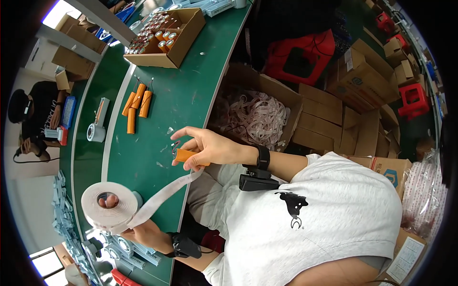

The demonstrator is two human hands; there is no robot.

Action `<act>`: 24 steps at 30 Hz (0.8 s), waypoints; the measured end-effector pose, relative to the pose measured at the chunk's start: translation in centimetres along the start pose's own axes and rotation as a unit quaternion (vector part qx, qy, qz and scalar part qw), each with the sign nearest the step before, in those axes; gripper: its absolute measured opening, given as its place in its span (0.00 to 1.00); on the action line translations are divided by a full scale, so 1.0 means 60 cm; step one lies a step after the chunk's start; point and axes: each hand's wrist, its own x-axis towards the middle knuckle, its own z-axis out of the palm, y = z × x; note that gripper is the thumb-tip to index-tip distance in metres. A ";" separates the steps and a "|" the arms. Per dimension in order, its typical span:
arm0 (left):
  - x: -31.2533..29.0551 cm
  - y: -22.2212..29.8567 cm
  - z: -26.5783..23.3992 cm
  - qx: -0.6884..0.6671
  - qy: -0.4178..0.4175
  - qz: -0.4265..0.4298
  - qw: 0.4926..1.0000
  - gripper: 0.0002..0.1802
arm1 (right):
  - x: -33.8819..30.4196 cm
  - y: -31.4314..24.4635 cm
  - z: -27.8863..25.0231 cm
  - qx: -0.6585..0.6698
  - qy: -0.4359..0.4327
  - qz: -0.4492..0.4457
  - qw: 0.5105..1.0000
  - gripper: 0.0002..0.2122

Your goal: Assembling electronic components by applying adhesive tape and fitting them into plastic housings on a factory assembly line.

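My right hand is shut on an orange cylindrical cell with thin wires at its end, held just over the near edge of the green table. My left hand grips a wide roll of white tape, with a finger poking through its core. A strip of white tape runs from the roll up to the cell in my right hand. Both wrists wear black bands.
Several more orange cells lie on the table, beyond them an open cardboard box of cells. A small tape dispenser stands left. An open carton of white strips, stacked cartons and red stools lie right. Another person works far left.
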 end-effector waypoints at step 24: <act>-0.013 0.014 0.005 0.191 -0.027 -0.092 0.977 0.23 | 0.068 -0.044 0.060 -0.180 -0.064 -0.021 0.981 0.10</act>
